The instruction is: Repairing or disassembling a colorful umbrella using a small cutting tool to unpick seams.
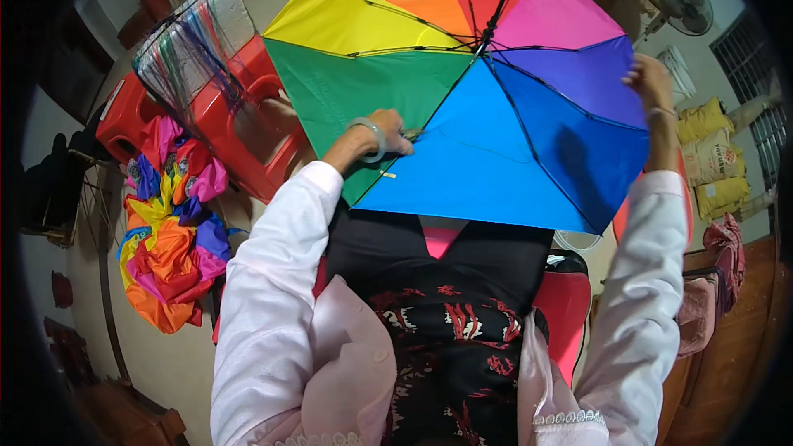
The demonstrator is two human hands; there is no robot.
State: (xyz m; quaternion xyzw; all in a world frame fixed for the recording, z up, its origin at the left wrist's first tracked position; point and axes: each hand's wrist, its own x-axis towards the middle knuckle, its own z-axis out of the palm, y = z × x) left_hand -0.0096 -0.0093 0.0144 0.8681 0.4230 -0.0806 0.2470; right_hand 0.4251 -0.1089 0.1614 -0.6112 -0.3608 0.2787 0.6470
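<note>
An open umbrella with rainbow-coloured panels lies over my lap, its inside with black ribs and shaft facing me. My left hand is closed on it at the rib between the green and blue panels, a pale bangle on the wrist. From those fingers a thin dark thread trails across the blue panel. My right hand is raised beside the purple panel's outer edge, fingers curled together; whatever they pinch is too small to make out. Its shadow falls on the blue panel.
At the left, red plastic stools carry a white foam block draped with coloured threads. A heap of rainbow umbrella fabric lies beside them. Yellow sacks and a fan stand at the right.
</note>
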